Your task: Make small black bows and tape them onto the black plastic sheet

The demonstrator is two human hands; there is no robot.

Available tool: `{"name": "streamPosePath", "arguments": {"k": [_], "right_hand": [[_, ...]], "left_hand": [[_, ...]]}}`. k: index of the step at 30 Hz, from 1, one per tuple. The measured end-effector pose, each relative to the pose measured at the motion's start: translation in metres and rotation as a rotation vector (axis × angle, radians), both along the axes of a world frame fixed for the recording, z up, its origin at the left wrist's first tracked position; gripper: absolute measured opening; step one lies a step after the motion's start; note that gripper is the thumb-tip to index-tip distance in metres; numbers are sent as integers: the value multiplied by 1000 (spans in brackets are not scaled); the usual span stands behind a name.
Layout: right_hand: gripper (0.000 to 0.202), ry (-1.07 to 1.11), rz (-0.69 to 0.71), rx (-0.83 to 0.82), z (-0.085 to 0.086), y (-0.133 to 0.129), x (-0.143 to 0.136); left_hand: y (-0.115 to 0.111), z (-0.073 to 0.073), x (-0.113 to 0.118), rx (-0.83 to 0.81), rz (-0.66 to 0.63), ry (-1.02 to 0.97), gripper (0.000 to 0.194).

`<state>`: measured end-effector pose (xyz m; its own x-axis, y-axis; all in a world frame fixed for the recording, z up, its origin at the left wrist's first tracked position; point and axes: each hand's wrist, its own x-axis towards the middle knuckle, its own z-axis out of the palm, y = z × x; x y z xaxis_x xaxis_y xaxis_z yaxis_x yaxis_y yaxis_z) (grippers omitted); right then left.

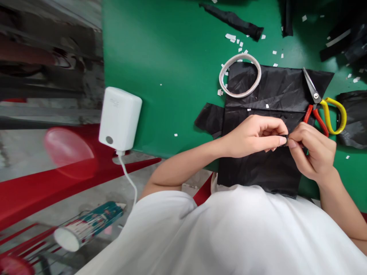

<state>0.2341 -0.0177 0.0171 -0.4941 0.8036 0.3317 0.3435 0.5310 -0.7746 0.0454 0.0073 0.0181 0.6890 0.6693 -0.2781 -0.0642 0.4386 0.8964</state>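
Observation:
My left hand (258, 134) and my right hand (311, 149) meet fingertip to fingertip over a black fabric piece (252, 168). My left thumb and fingers are pinched on a small dark bit (284, 140), mostly hidden by the fingers. The right thumb and forefinger press together right beside it; what lies between them is hidden. Just beyond my right hand lie scissors (316, 96) with slightly parted blades and one red and one yellow handle. A narrow roll of white tape (222, 82) rests on the fabric's far left corner.
A green table (160, 46) carries scattered white paper scraps (230, 37), a black fabric strip (233, 21) and more black fabric (354, 118) at the right. At the table's left edge is a white power bank (120, 118) with a cable. A red chair (71, 172) stands beside the table.

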Motion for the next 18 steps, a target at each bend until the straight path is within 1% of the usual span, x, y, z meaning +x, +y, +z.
{"name": "streamPosePath", "arguments": {"k": [8,18], "right_hand": [[20,30,15,-32,2,0,1],[18,53,-2,-77,2,-1,0]], "left_hand": [[0,0,0,-14,-9,0,14],[0,1,0,-15,-15,9,13]]}}
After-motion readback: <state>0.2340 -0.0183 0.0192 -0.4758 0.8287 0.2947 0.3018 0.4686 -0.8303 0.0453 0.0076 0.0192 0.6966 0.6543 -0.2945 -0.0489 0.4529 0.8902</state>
